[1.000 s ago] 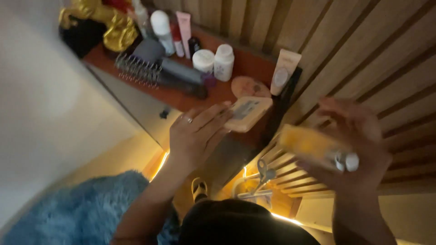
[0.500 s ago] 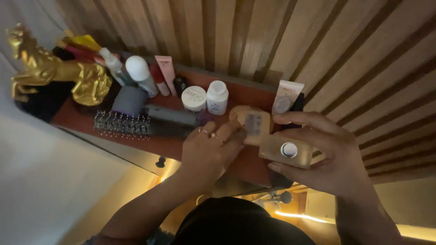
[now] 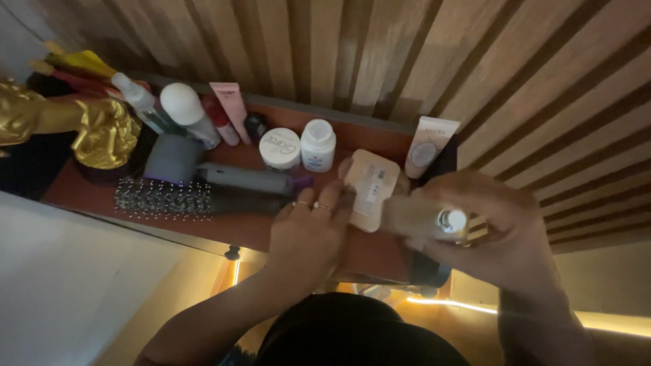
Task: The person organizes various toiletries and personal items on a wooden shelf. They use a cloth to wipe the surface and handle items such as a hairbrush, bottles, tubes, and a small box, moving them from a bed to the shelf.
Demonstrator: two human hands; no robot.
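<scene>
The right hand (image 3: 505, 234) is wrapped around a tan bottle (image 3: 417, 217) held on its side, its white cap (image 3: 452, 220) pointing toward the camera, so the fingers are clamped along the body and the cap end stays free. The left hand (image 3: 308, 234) lies with its fingers together and flat, their tips touching the edge of a pale flat compact (image 3: 369, 190) that rests on the reddish shelf (image 3: 237, 227) (two rings show on that hand). The bottle hovers just beside the compact, above the shelf's front edge. Taller items stand at the back against the slatted wall (image 3: 380, 61): a white jar (image 3: 279, 149), a small white bottle (image 3: 317, 145) and a leaning cream tube (image 3: 427, 146), while a hairbrush (image 3: 163, 198) lies flat in front of them.
</scene>
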